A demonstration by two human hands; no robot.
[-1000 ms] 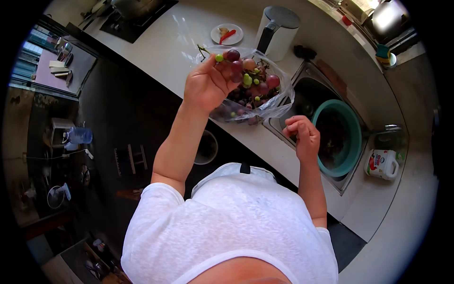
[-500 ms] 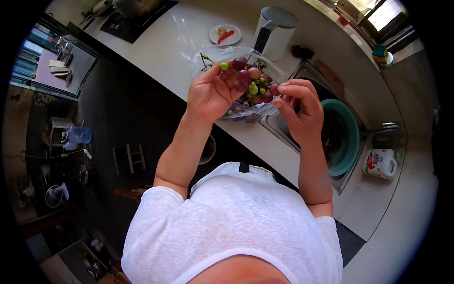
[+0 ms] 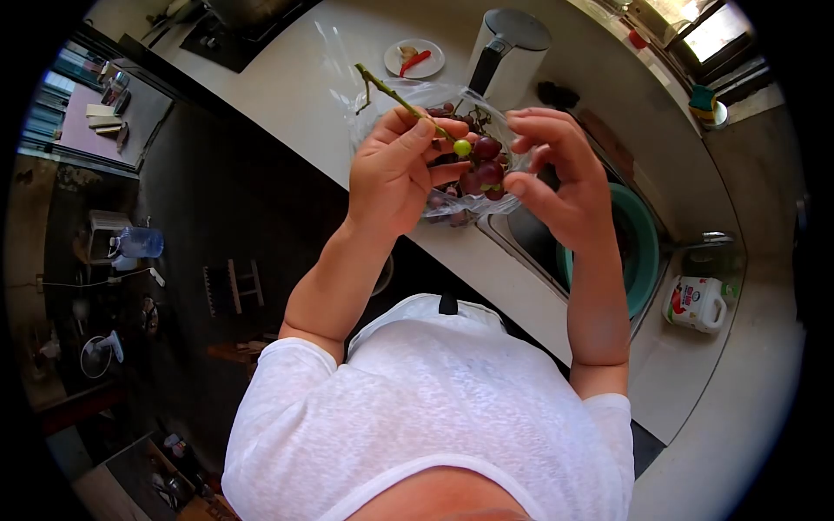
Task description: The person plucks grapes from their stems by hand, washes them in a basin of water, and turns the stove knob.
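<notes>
My left hand (image 3: 395, 165) pinches the green stem of a grape bunch (image 3: 488, 169), with one small green grape and several dark red ones hanging to the right. Just right of the fruit, my right hand (image 3: 563, 174) is held with its fingers apart and curved, and nothing shows between them. Under both hands a clear plastic bag (image 3: 356, 113) lies on the counter with more grapes and bare stems in it, partly hidden by my left hand.
A teal basin (image 3: 645, 252) stands in the sink at the right, near the faucet (image 3: 717, 237). Behind the bag are a kettle (image 3: 512, 56) and a white plate (image 3: 426, 69) holding a red chili and garlic. A white jug (image 3: 695, 304) stands right of the sink.
My left hand has turned, so the stem now points up and left and the bunch shows fewer grapes. My right hand has moved slightly right, away from the grapes, and its fingers have spread.
</notes>
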